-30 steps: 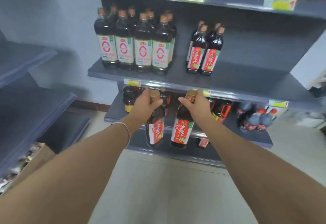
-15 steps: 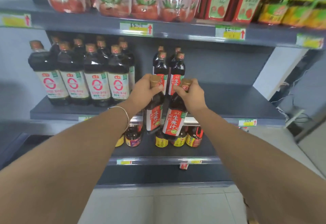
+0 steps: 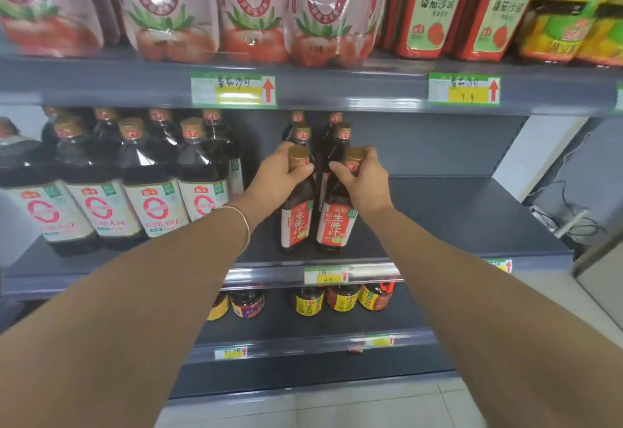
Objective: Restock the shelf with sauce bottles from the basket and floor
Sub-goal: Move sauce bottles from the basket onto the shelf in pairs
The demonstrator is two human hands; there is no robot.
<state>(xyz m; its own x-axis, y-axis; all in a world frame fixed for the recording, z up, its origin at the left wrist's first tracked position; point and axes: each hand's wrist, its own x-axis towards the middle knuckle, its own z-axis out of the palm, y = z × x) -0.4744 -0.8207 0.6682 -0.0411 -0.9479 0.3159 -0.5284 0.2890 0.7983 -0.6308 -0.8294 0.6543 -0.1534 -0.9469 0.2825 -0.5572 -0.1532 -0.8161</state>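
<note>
Two dark sauce bottles with red labels and gold caps stand side by side near the front of the grey middle shelf (image 3: 455, 225). My left hand (image 3: 279, 174) grips the neck of the left bottle (image 3: 296, 221). My right hand (image 3: 364, 178) grips the neck of the right bottle (image 3: 337, 221). Both bottle bases appear to rest on the shelf. Directly behind them stand several more bottles of the same sauce (image 3: 340, 137).
Several larger dark bottles with white labels (image 3: 151, 191) fill the shelf's left half. Red pouches (image 3: 256, 5) and ketchup packs (image 3: 438, 5) sit on the shelf above. Small jars (image 3: 340, 297) line the shelf below. The right part of the middle shelf is bare.
Both hands have lifted the two bottles from below the shelf edge and brought them forward onto the middle shelf, in front of the matching bottles. The view has moved closer and higher.
</note>
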